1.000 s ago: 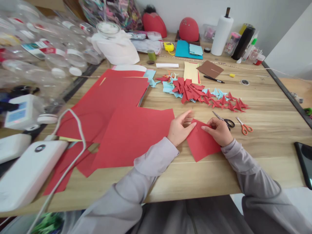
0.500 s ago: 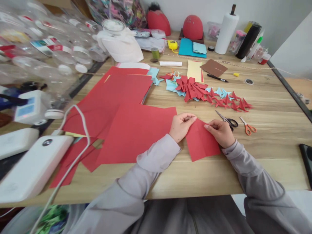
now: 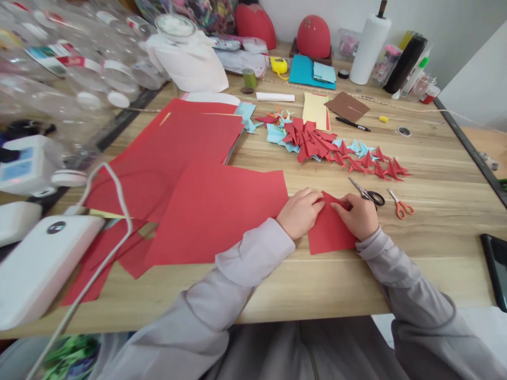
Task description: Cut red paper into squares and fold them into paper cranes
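Red paper square point(image 3: 330, 235): between the two hands, near the front edge of the table point(image 3: 309, 301); matt, thin, its lower part one broad flat face.
Left hand point(image 3: 301, 212): fingers curled at the square's upper left edge, partly covering it; their exact grip is hidden.
Right hand point(image 3: 359, 215): thumb and bent forefinger close together, pinching the square's upper right edge.
Folded red pieces point(image 3: 307, 140): done, by their look; sharp, layered points heaped beyond the hands, with spiky red shapes point(image 3: 382, 166) trailing rightward.
Light blue pieces point(image 3: 279, 136): also folded, partly under the red heap.
Progress: many pieces look finished; the square in hand seems at an early fold, most of its shaping left.
Large red sheet point(image 3: 225, 216): unfolded, smooth, broad, just left of the left hand, overlapping more red paper point(image 3: 174, 142).
Black-handled scissors point(image 3: 376, 198): metal blades, just beyond the right hand.
Orange-handled scissors point(image 3: 404, 209): beside them, untouched.
Wood: pale, streaked with darker grain.
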Available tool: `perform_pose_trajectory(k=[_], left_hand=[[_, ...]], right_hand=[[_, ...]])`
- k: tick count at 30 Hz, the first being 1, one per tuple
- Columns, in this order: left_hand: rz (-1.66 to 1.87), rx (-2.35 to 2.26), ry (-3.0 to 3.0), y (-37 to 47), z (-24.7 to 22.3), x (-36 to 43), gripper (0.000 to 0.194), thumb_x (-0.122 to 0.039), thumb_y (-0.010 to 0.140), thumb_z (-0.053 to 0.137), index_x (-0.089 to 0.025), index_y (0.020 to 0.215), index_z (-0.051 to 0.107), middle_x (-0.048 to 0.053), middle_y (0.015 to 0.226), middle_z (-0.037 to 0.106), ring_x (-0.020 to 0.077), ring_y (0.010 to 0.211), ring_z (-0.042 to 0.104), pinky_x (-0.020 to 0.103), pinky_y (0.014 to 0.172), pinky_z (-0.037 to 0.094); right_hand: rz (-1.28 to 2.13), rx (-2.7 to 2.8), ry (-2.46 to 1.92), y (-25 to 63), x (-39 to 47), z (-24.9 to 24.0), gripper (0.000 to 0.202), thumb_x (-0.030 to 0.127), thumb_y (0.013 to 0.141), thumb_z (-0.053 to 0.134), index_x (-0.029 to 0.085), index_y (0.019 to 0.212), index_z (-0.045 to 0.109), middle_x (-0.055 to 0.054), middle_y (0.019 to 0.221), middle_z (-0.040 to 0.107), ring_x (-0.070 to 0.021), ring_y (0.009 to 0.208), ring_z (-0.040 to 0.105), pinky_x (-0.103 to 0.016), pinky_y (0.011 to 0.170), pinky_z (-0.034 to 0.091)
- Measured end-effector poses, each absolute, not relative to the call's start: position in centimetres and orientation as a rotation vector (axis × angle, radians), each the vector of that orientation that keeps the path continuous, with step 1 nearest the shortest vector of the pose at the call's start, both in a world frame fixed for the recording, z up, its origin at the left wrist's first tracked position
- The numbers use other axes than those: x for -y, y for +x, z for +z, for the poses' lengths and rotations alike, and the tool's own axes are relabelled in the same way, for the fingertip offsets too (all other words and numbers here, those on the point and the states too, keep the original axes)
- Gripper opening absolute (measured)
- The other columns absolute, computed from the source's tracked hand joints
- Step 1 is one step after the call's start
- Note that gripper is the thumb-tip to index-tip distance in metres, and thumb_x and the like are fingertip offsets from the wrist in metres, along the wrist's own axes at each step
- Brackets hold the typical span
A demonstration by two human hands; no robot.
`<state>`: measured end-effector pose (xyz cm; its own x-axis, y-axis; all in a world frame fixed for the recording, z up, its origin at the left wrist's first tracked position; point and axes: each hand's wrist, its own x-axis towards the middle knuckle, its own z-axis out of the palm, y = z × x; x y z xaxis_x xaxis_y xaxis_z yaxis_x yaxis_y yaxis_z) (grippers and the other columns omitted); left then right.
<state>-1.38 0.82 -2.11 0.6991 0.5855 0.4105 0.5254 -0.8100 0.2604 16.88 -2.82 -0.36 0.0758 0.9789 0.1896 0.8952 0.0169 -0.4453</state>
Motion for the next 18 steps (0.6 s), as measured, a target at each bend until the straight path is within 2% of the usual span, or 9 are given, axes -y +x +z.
perform_pose_trajectory(k=[4,10,18], left_hand=[[0.712,-0.912,2.833,-1.56,-2.53,-1.07,0.030,-0.021,0.095,0.042,-0.014,0.102,0.070,0.013,0.109,0.066,0.0235,0.102,0.056,0.039,0.089,0.049],[0.711,-0.924,2.853,-1.69,-2.82,-1.15,0.030,-0.025,0.097,0.040,-0.018,0.103,0.070,0.010,0.109,0.066,0.0220,0.101,0.055,0.038,0.086,0.047],[0.699,-0.971,2.778,-1.61,-2.61,-0.94,0.032,-0.027,0.098,0.038,-0.017,0.103,0.068,0.011,0.111,0.065,0.0223,0.103,0.055,0.039,0.088,0.047]], right_hand=[[0.359,1.828,-1.911,17.31,2.76,-0.20,0.022,0.042,0.072,0.070,0.021,0.073,0.067,0.000,0.059,0.064,-0.0156,0.055,0.056,-0.025,0.054,0.036],[0.338,1.818,-1.970,17.29,2.72,-0.20,0.017,0.036,0.076,0.065,0.021,0.068,0.066,-0.001,0.060,0.064,-0.0166,0.056,0.057,-0.026,0.055,0.036],[0.237,1.888,-1.973,17.05,2.89,-0.22,0.018,0.031,0.082,0.058,0.019,0.071,0.066,-0.004,0.065,0.068,-0.0189,0.062,0.061,-0.027,0.058,0.036]])
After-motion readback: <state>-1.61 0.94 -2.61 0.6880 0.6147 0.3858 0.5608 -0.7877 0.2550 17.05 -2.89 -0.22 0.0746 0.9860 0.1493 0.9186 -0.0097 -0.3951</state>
